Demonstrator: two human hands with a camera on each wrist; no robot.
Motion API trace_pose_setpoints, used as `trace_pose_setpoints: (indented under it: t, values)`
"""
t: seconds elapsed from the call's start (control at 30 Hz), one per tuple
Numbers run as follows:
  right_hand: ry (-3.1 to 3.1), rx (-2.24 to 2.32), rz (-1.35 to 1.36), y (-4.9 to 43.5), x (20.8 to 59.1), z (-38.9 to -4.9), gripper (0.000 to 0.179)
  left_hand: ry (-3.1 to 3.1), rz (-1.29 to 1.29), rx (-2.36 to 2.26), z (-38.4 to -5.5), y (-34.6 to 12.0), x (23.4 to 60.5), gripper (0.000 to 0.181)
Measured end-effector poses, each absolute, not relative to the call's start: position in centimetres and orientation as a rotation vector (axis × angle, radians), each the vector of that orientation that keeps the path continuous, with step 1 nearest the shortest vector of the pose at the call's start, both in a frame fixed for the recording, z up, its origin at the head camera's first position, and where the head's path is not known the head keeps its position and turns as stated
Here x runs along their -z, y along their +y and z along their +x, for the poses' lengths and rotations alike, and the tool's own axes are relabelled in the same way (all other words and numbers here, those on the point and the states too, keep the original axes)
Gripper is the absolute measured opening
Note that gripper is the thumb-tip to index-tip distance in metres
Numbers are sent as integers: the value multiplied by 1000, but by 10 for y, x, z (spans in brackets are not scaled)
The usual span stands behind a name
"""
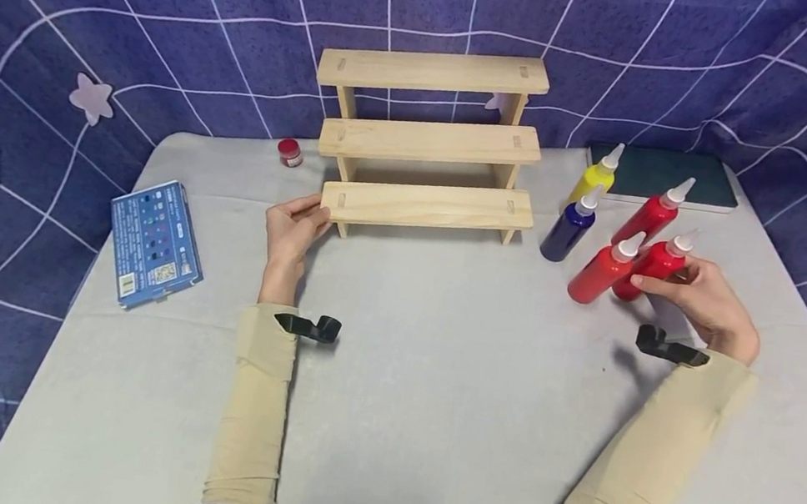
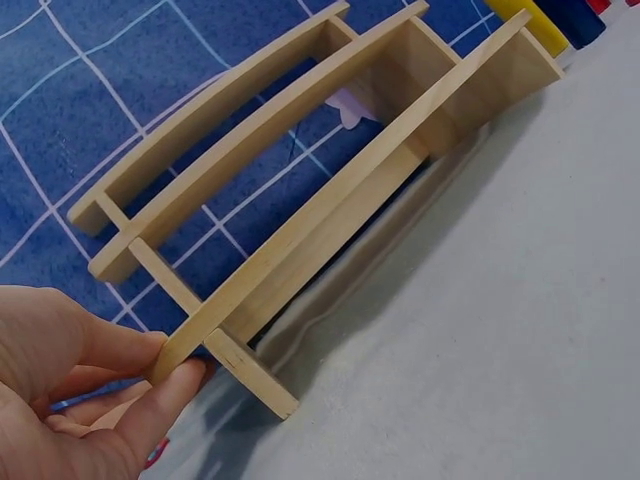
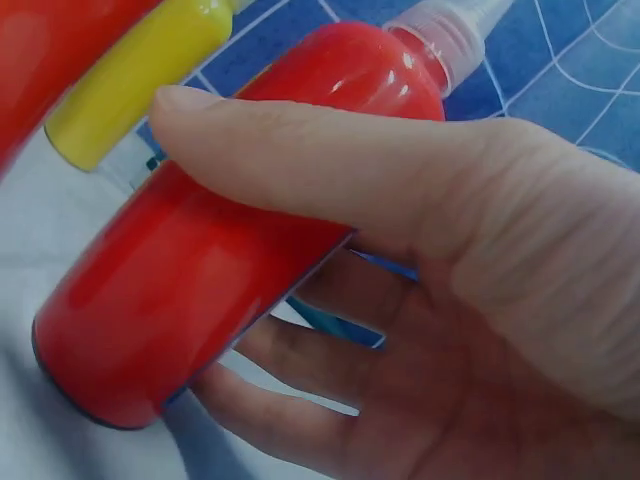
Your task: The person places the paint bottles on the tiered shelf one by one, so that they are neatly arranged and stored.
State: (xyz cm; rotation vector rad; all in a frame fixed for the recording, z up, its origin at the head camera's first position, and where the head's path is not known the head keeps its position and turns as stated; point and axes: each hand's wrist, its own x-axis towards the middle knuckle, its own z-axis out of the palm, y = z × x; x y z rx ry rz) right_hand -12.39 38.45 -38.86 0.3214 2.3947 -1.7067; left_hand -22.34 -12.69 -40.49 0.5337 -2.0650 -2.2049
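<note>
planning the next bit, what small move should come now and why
Probably raise the held red bottle straight up, clear of another red bottle close beside it: the right grip is curled around the held one, and the left grip pinches the lowest shelf of the wooden stand, perhaps steadying it.

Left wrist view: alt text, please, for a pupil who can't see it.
A left hand pinches one end of a three-tier wooden shelf on a pale surface before a blue backdrop. Bottles partly show at top right.
</note>
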Motion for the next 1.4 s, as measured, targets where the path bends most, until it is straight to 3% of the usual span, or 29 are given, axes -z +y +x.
trace_pose_setpoints:
  t: [0.57, 1.03, 1.4]
  values:
    - [2315, 2476, 136, 369, 359, -115, 30, -2058, 507, 2199, -222, -127, 406, 34]
    - [2419, 2808, 474, 337, 317, -114, 42, -2066, 489, 2199, -223, -128, 408, 35]
    - [2378, 2880, 113, 292, 288, -116, 40, -2064, 488, 2201, -221, -129, 409, 34]
